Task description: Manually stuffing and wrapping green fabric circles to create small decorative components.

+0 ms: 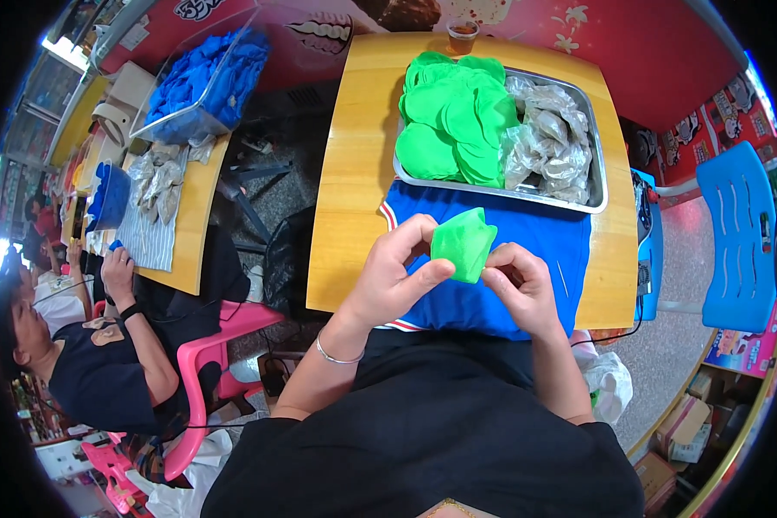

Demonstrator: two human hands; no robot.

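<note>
In front of me, my left hand [399, 269] pinches the left edge of a folded green cloth piece [464, 245] between thumb and fingers. My right hand [521, 288] grips its lower right corner with the fingertips. Beneath both hands lies a blue cloth [540, 237] with a red and white striped edge, spread over the table. Just beyond stands a metal tray [597, 164]. Its left side is heaped with thin, rounded green cloth pieces [457, 121]; its right side holds several clear plastic bags [551, 138] with greyish-brown contents.
A cup of amber drink [463, 34] stands at the far edge of the yellow table [341, 173]. To the left, another person [95, 363] works at a second table beside a clear bin [190, 125] of blue cloth. A blue chair [738, 237] stands at the right, a pink chair [198, 380] at the left.
</note>
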